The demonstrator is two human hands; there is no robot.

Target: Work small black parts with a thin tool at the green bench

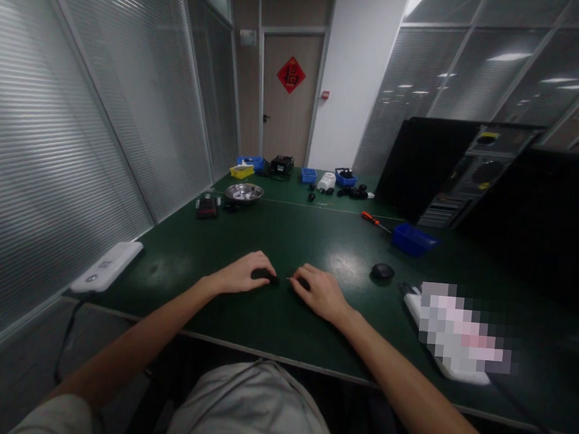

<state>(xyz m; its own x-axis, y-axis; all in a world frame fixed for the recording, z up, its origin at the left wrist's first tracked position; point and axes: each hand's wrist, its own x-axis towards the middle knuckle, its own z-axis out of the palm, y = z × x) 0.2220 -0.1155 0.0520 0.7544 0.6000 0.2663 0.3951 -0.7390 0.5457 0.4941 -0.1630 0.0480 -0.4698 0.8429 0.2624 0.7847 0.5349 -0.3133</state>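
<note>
On the green table, near its front edge, my left hand is closed round a small black object. A short gap to the right, my right hand has its fingers bent together round another small dark piece; a thin tip shows at the fingertips, too small to name. The two hands do not touch. Right of my right hand lies a round black object on the tabletop.
An orange screwdriver lies beside a blue bin. White power strips rest at the left and right. A metal bowl, small bins and a black adapter stand further back. Computer cases stand at right.
</note>
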